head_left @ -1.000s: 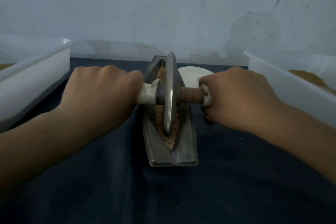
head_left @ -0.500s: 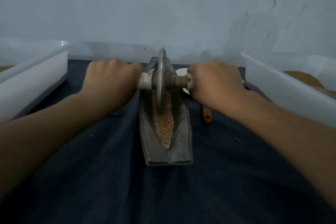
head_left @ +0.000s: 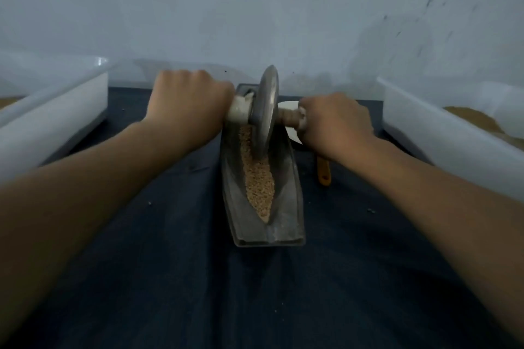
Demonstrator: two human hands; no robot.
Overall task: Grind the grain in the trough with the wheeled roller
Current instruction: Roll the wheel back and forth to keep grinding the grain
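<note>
Two hands clench the wheeled roller (head_left: 265,113): the left hand (head_left: 187,105) wraps its pale left handle and the right hand (head_left: 336,122) its brown right one. Its metal wheel leans slightly and stands in the grain (head_left: 259,184) at the far end of the metal trough (head_left: 286,207), which lies lengthwise on the dark table (head_left: 170,263). An orange-handled utensil (head_left: 324,173) lies just right of it, between two white bins (head_left: 56,122).

Dim, bluish cast; soft overall blur, wide-angle stretch at edges; no glare.
</note>
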